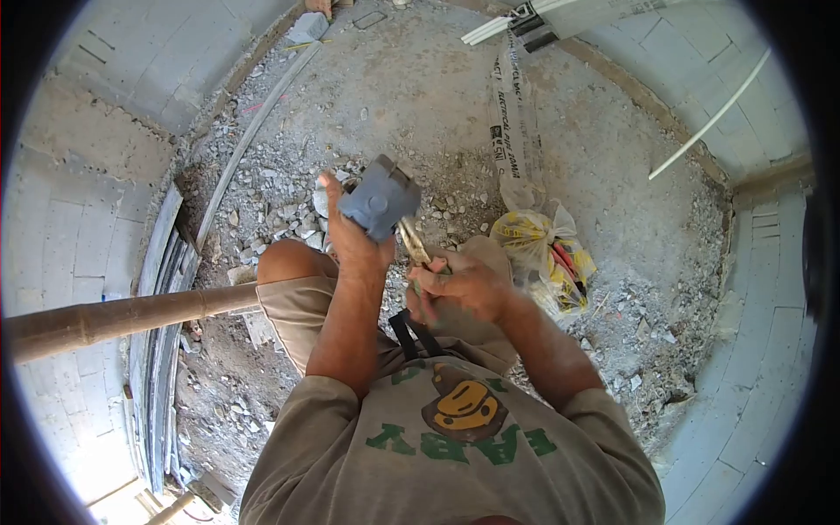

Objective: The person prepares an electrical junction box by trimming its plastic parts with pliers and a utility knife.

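Observation:
A blue-grey plastic electrical box (382, 197) rests in the fingers of my left hand (354, 241), in the middle of the view above my knees. The thumb stands up along its left side. My right hand (464, 284) grips a pair of pliers (415, 241) by the handles. Their metal jaws point up to the lower right edge of the box and overlap it in this view. The fingers of the right hand are slightly smeared by motion.
A tied plastic bag (544, 254) with yellow print and red-handled things lies right of my knee. Rubble (284, 206) covers the floor ahead. A bamboo pole (131, 324) reaches in from the left. Printed plastic wrapping (516, 122) and white pipes (713, 118) are at the upper right.

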Motion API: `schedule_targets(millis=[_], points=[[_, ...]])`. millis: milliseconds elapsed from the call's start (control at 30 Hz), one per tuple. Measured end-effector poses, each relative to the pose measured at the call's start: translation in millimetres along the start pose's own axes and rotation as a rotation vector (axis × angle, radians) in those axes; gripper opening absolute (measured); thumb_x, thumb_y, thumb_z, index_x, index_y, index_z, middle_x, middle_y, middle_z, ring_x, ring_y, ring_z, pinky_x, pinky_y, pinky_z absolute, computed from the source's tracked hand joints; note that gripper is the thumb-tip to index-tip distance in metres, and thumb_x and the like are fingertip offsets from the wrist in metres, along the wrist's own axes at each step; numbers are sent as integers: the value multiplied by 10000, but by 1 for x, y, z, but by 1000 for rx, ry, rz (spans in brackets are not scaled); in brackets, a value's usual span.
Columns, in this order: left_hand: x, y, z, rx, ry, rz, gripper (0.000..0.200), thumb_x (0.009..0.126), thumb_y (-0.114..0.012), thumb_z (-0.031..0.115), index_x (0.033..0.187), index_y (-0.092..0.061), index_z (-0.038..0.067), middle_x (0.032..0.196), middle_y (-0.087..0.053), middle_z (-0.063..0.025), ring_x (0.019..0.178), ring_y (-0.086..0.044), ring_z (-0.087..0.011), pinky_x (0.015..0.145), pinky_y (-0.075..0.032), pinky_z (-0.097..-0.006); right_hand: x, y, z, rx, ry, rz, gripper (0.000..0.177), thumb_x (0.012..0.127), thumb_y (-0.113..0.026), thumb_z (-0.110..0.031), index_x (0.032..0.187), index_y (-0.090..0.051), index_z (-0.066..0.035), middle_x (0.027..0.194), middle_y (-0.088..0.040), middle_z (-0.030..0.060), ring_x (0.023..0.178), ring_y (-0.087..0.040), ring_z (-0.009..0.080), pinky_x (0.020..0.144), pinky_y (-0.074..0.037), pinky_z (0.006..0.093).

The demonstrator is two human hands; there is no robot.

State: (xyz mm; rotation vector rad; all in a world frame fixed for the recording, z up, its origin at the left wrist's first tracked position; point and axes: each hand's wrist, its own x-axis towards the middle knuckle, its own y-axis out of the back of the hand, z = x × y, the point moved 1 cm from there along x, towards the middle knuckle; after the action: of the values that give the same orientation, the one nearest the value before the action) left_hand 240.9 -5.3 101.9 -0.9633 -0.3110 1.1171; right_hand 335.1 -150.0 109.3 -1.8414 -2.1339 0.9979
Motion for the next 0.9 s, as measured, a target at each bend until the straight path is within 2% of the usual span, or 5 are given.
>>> schedule_targets(millis=[100, 200, 400, 633, 900], points=[[4, 8, 3, 150, 114, 84, 602, 961, -471, 571, 1099, -596, -1, 986, -661, -139, 894, -648, -280, 862, -507, -431, -13, 25, -41, -750, -245, 0, 230, 996, -532, -264, 1017, -525, -35, 910, -651, 105, 663, -583, 140, 623, -473, 293], [13, 18, -5, 280, 146, 134, 560, 968, -478, 538, 1094, -614, 9, 891, -682, -122, 793, -666, -276, 799, -540, -422, -16, 34, -43, -771, -246, -31, 224, 984, -543, -264, 1033, -539, -46, 941, -658, 93, 687, -588, 120, 653, -479, 281], [5, 0, -12, 31, 38, 27, 581, 986, -435, 533, 1116, -611, -5, 1034, -661, -159, 962, -638, -300, 910, -494, -466, 3, -6, 20, 122, 136, 55, 242, 985, -536, -262, 1039, -533, -26, 776, -635, 78, 606, -586, 115, 584, -470, 256], [9, 1, 1, 248, 88, 32, 454, 982, -491, 492, 886, -593, 60, 801, -636, -108, 676, -644, -257, 662, -549, -379, -27, 29, -37, -632, -191, 56, 189, 971, -550, -208, 999, -523, -23, 772, -619, 53, 631, -580, 109, 583, -462, 267], [5, -6, -20, 52, 13, 58, 621, 1000, -401, 544, 1174, -556, -32, 1048, -644, -142, 952, -631, -282, 890, -491, -417, -5, 1, -1, -50, 91, 129, 224, 998, -523, -259, 992, -519, -36, 844, -646, 68, 644, -582, 109, 612, -457, 263]])
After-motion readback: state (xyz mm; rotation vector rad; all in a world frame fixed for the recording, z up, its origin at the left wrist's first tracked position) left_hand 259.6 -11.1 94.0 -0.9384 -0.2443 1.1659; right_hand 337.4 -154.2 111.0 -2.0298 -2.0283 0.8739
